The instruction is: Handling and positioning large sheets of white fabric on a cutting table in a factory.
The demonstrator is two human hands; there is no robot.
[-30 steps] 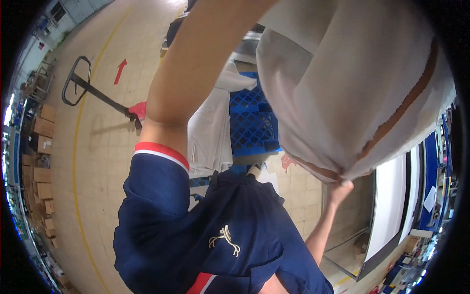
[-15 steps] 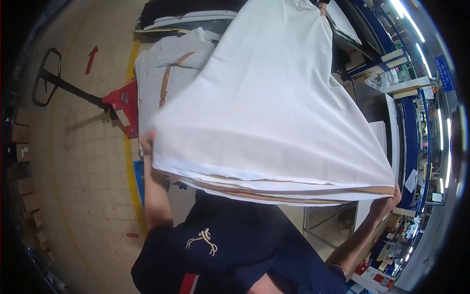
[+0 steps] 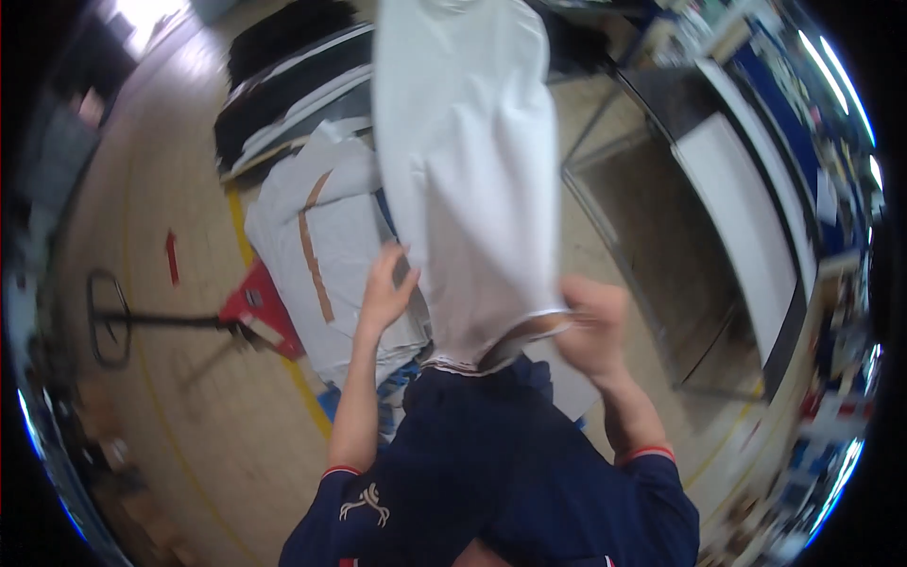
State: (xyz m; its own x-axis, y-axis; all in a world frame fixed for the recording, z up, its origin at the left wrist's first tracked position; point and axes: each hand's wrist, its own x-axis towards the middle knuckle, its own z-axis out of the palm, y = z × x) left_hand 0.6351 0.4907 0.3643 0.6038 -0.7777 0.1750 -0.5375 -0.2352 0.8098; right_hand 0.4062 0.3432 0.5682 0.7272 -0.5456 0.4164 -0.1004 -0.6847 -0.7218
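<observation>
A long stack of white fabric [image 3: 472, 161] stretches from the top of the picture down to my waist, its sides drooping. White and brownish layers show at its near edge. My right hand [image 3: 593, 326] grips the near right corner of the fabric, somewhat smeared by motion. Beside the fabric's left side is my left hand [image 3: 387, 288], fingers apart and holding nothing; whether a fingertip touches the cloth I cannot tell. The far end of the fabric is cut off by the picture's upper edge.
At left, a pile of white fabric [image 3: 354, 255] with a brown strip lies by a red pallet truck [image 3: 265, 307] with a black handle [image 3: 111, 318]. Dark and white fabric stacks [image 3: 293, 90] stand behind. At right is a metal-framed table [image 3: 737, 227].
The fabric has gone from spread wide to narrow and drooping. My left hand has let go of its corner; my right hand has moved inward with its corner. The view has turned.
</observation>
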